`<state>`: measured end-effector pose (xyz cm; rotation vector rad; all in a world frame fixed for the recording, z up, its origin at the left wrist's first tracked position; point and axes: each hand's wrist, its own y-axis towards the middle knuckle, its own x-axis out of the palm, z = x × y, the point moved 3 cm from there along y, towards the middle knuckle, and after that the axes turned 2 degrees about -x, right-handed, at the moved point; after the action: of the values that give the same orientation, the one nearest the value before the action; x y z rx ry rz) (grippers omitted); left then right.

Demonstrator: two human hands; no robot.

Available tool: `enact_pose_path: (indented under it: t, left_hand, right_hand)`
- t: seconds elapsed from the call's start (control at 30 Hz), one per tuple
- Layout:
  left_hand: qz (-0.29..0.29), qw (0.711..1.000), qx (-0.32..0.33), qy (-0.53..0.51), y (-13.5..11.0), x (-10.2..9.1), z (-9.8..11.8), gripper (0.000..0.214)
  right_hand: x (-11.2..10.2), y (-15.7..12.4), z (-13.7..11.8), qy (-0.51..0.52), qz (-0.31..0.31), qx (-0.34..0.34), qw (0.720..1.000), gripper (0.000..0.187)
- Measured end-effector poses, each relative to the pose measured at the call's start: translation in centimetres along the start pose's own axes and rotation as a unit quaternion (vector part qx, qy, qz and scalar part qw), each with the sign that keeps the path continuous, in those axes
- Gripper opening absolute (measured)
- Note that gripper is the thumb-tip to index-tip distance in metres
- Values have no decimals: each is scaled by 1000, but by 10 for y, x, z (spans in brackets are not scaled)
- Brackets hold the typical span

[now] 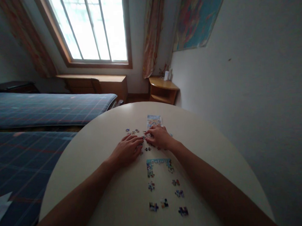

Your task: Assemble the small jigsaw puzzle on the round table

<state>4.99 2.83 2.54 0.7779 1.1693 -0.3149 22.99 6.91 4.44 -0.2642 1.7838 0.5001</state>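
Loose jigsaw puzzle pieces (148,149) lie scattered under and around both hands on the round table. My left hand (129,148) rests low over the left part of this scatter, its fingers stretched out and its fingertips touching pieces. Opposite it, my right hand (158,137) reaches in with fingers apart and thumb spread, at the pieces between the hands; its palm hides some of them. A small picture card (153,120) lies just beyond the right hand. Nearer me is a partly joined puzzle border (149,169), shaped like an upside-down U.
Separate pieces (179,193) lie below the border, including two pieces at the front. The round white table (107,203) has a curved edge. Beds (51,106) stand on the left, a white wall (254,114) on the right, and a corner shelf (163,85) behind.
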Motion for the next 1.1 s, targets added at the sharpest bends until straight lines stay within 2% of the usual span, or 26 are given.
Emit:
enact_pose_path:
  t: [0.17, 0.3, 0.43, 0.6, 0.77, 0.87, 1.1]
  left_hand:
    - [11, 999, -25, 29, 1, -3, -1, 29]
    - [7, 998, -38, 39, 1, 1, -3, 31]
    - [11, 999, -37, 37, 0, 4, -4, 31]
    - [11, 999, -32, 33, -1, 5, -3, 28]
    - [8, 999, -33, 27, 0, 5, -1, 28]
    - [7, 999, -32, 26, 0, 3, 0, 28]
    - [-6, 1000, -16, 13, -1, 0, 3, 29]
  right_hand:
    - [-5, 0, 8, -2, -2, 16, 1000, 30]
    - [-3, -3, 10, 24, -10, -28, 999, 27]
    - [1, -7, 10, 103, -7, -70, 992, 36]
    - [0, -9, 15, 64, 20, -18, 998, 36]
    - [-2, -5, 8, 78, 2, -39, 996, 37]
    - [0, 3, 5, 79, -8, -33, 996, 36]
    - [4, 29, 3, -6, -28, 24, 999, 29]
